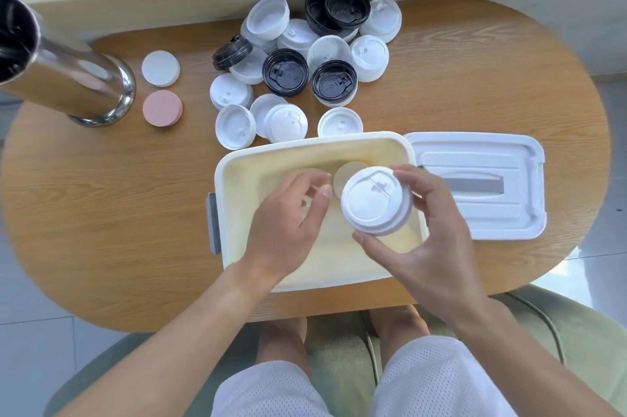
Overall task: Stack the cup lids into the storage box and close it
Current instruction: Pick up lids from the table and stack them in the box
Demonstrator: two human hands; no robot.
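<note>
**White lids held over the open storage box**

The right hand point(427, 240) is holding a small stack of white cup lids point(375, 201) above the open storage box point(237, 162), its grip clamped on the stack with the thumb curling under the near edge and the fingers wrapping the far side. The left hand point(288, 213) is hovering just beside the stack, over the box's middle, its fingers relaxed and apart, gripping nothing. Something round and pale is lying on the box floor behind the stack; it may be a lid, but the view there is too blurred to be sure.

The box is sitting at the near edge of the wooden tabletop point(101, 213). Its white cover point(475, 185) is lying flat just to the right, touching the box rim. A loose pile of white and black lids point(298, 56) is waiting beyond the box. To the left, a steel cylinder point(68, 70) is standing near a white disc point(160, 68) and a pink disc point(162, 108).
</note>
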